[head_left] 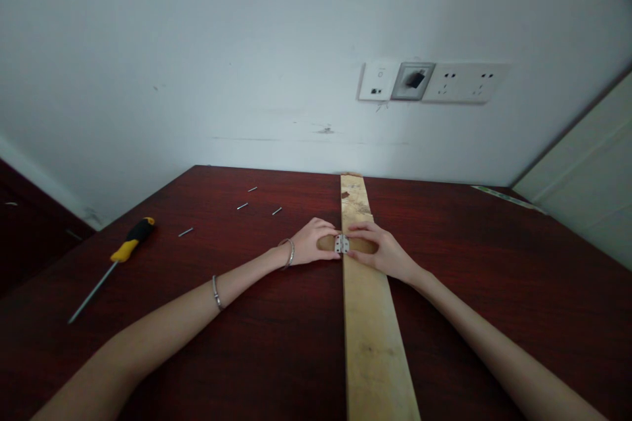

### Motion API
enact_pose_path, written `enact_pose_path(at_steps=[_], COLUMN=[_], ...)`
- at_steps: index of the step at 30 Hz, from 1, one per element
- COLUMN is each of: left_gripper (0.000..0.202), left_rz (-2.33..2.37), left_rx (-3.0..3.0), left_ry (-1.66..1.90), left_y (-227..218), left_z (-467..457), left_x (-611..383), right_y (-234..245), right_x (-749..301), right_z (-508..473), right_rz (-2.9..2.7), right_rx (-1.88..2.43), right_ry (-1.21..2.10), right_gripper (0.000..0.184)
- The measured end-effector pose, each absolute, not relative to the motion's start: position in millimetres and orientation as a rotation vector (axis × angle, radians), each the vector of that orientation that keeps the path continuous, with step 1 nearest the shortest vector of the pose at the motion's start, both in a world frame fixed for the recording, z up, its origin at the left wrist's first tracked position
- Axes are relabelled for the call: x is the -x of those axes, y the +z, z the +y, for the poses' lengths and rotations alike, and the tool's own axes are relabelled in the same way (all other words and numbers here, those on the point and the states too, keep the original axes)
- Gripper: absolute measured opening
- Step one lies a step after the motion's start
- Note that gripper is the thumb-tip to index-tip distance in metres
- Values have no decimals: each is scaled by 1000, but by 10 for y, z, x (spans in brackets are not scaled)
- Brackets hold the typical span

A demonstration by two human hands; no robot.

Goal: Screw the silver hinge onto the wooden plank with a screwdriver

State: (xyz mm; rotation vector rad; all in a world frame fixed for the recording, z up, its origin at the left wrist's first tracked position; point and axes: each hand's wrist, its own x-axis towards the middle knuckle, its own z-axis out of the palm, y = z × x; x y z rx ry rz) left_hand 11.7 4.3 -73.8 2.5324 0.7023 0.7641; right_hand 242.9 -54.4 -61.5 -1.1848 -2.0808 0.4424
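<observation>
While you look down at your work, a big white wall (pixel 276 46) fills the back. Below it is your dark red bench (pixel 276 342), cut off at the bottom. A long, pale wooden board (pixel 372 342) lies on it, with its near end cut off too. It has a brown patch near the far end and a dark spot lower down. Your upper arms are out of view. A row of sockets (pixel 467 83) is on the wall, with marks too small to read. A yellow and black screwdriver (pixel 127 247) lies on the left.

Your left hand (pixel 306 243) and right hand (pixel 394 255) meet at the board's left edge. The fingers (pixel 324 222) of both grip a little silver hinge (pixel 342 244), one hand on each side. It sits at that edge, and your fingers hide its ends. It is spread out, with a line down the middle and small dark holes. A tan patch shows inside each hand's curl; you can't tell what it is. Four thin metal pins (pixel 185 232) lie apart on the left; they may be screws or nails.
</observation>
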Motion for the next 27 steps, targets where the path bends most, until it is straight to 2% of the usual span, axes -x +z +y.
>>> enact_pose_path(at_steps=[27], left_gripper=[52], left_rz=[686], left_rx=[-2539], left_ry=[751], left_y=[-710], left_z=[37], left_x=[-126], right_y=[-615], right_x=[-2430], right_z=[-546], right_rz=[-2071], right_rx=[1188], right_ry=[452], right_gripper=[31])
